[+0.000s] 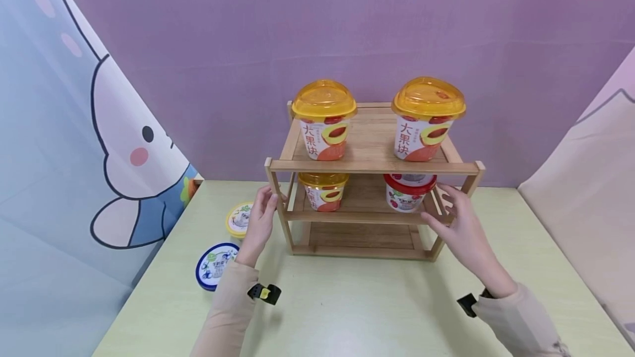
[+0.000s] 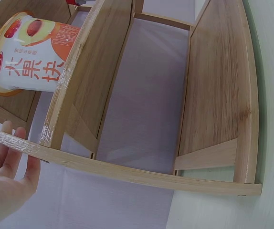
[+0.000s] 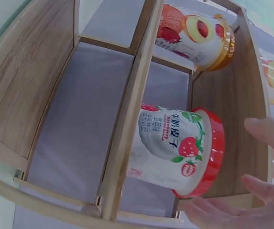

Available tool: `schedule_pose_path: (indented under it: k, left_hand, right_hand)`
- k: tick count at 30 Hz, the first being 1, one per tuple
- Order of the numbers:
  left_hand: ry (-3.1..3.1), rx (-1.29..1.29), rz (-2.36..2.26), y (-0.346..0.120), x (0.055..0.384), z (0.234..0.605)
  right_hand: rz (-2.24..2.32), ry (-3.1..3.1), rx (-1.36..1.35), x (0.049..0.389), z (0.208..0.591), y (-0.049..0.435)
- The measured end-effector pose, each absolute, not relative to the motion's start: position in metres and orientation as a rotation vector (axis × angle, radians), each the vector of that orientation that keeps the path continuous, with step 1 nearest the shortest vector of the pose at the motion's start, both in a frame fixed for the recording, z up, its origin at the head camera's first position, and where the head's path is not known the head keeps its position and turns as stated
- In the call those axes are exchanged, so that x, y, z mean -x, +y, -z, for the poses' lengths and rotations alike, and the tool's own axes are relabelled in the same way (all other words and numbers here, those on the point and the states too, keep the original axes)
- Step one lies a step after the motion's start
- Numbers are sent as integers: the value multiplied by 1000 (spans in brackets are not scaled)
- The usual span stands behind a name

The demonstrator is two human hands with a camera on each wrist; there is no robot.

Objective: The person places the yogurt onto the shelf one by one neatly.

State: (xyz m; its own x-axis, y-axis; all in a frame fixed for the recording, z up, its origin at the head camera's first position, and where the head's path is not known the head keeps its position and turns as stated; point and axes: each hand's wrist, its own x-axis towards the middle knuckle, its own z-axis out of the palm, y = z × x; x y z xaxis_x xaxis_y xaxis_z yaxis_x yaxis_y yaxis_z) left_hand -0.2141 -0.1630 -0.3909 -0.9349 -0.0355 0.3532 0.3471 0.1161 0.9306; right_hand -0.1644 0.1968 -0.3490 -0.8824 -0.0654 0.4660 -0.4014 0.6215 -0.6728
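A three-tier wooden rack stands against the purple backdrop. At its left post my left hand holds on, fingers passing behind the wood. On the middle shelf sits a white pudding cup with a red lid and strawberry print. My right hand is beside it at the rack's right side, thumb and fingers spread around nothing, fingertips close to the red lid in the right wrist view. A fruit cup with an orange lid occupies the left of that shelf.
Two orange dome-lidded fruit cups, one left and one right, stand on the top shelf. Left of the rack, a yellow-lidded cup and a blue-lidded cup rest on the pale table, near the left forearm.
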Motion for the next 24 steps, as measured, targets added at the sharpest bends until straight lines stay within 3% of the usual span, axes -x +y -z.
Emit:
schedule_pose_path:
  k: [13,24]
  left_hand:
    - [-2095,306,1904,-163,214,391]
    - [-2102,316,1886,-162,215,391]
  right_hand:
    - [-1122,-2168,-320,148,353,217]
    - [-1275,-2196,-54,151,356,236]
